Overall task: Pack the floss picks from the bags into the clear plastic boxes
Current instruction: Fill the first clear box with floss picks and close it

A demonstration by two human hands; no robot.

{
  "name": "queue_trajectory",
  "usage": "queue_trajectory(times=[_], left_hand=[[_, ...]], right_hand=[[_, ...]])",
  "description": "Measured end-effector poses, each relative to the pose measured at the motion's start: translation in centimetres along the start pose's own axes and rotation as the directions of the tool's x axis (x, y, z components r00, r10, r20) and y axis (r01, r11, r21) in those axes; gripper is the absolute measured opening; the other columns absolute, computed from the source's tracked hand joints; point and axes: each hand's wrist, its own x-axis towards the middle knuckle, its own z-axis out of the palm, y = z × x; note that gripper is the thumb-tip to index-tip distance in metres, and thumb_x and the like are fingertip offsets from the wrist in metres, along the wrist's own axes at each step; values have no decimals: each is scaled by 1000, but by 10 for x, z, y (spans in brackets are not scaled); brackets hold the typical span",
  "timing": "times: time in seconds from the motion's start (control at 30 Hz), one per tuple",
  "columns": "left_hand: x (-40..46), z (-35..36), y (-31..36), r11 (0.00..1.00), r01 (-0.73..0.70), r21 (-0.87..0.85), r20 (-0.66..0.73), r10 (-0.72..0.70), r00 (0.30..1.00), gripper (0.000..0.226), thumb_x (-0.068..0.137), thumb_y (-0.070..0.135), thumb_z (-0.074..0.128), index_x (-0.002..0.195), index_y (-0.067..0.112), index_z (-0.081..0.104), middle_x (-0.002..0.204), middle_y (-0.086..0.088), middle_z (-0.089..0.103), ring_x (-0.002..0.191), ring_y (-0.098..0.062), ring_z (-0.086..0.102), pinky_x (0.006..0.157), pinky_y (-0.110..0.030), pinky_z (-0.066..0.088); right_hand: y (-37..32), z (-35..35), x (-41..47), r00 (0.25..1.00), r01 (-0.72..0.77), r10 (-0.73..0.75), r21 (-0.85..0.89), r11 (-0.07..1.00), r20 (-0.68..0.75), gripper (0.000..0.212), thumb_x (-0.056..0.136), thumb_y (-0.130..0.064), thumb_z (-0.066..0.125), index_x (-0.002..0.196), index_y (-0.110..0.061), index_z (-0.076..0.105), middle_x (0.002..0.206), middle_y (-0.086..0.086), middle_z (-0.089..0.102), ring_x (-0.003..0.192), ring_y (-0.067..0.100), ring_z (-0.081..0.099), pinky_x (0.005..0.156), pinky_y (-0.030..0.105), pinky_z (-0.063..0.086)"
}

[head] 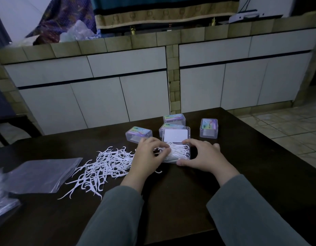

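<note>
An open clear plastic box (178, 153) lies on the dark table (171, 201), its lid (176, 135) standing up behind it, and white floss picks fill it. My left hand (150, 153) pinches a small bunch of picks at the box's left edge. My right hand (205, 155) curls round the box's right side, thumb at the front corner. A loose pile of white floss picks (104, 167) spreads left of my left hand. An empty clear bag (42, 174) lies further left.
Several shut clear boxes with coloured labels stand behind the open one: one at left (138, 134), one at far back (174, 118), one behind the lid (168, 126), one at right (209, 127). Another bag with picks (2, 196) lies at the left edge. White cabinets stand beyond the table.
</note>
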Motion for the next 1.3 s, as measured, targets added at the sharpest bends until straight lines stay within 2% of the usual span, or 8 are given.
queue_trajectory(times=[0.23,0.37,0.5,0.7,0.9,1.03,1.2,1.3], left_hand=[[5,1,1,997,-72,16,127,70,989,23,93,32,59,113,36,69,109,23,53,106,-5,37,89,-23,30],[9,-6,-8,992,8,-124,42,-3,999,25,91,30,62,114,39,63,119,18,51,117,-5,36,99,-32,34],[12,-16,-24,989,106,-101,129,-93,987,26,87,35,66,113,39,65,118,16,59,119,-7,43,102,-42,41],[17,-18,-19,989,117,-87,169,-101,980,17,90,31,64,105,30,72,101,15,69,93,2,59,87,-29,52],[24,-19,-20,999,-33,-23,174,36,984,13,85,28,71,97,32,74,93,14,64,89,-6,57,80,-31,50],[28,-17,-18,993,-111,38,220,100,970,14,86,31,69,100,33,74,99,13,62,96,-5,52,84,-31,48],[29,-34,-20,1000,-4,-21,222,8,975,13,90,26,64,101,31,71,101,16,64,98,0,54,84,-23,44],[27,-41,-22,996,94,5,282,-92,955,9,88,31,66,93,38,68,93,22,65,89,5,56,75,-19,41]], right_hand=[[3,3,4,1000,10,-10,23,1000,4,78,72,-69,67,139,-42,38,142,-11,46,130,14,38,103,39,26],[4,1,7,1000,-8,7,28,1000,28,80,69,-70,68,139,-45,38,143,-11,45,130,16,34,100,37,26],[4,1,7,998,-16,15,14,1000,53,80,72,-69,67,142,-47,35,148,-8,40,135,20,29,103,39,24],[3,3,7,997,-7,7,-1,1000,78,81,74,-70,64,144,-47,31,151,-7,38,137,20,27,105,40,23],[4,4,11,995,-32,24,86,996,92,82,66,-70,71,138,-52,37,146,-8,40,130,23,29,96,37,31],[8,5,18,995,-5,-7,125,992,98,82,59,-74,73,132,-51,43,139,-15,46,124,19,33,90,33,31],[9,5,21,996,18,-28,120,993,81,82,53,-77,73,126,-52,46,129,-16,51,118,17,35,88,34,31],[5,-1,19,996,34,-42,106,994,73,78,55,-72,76,125,-52,46,118,-14,48,110,14,31,86,32,30]])
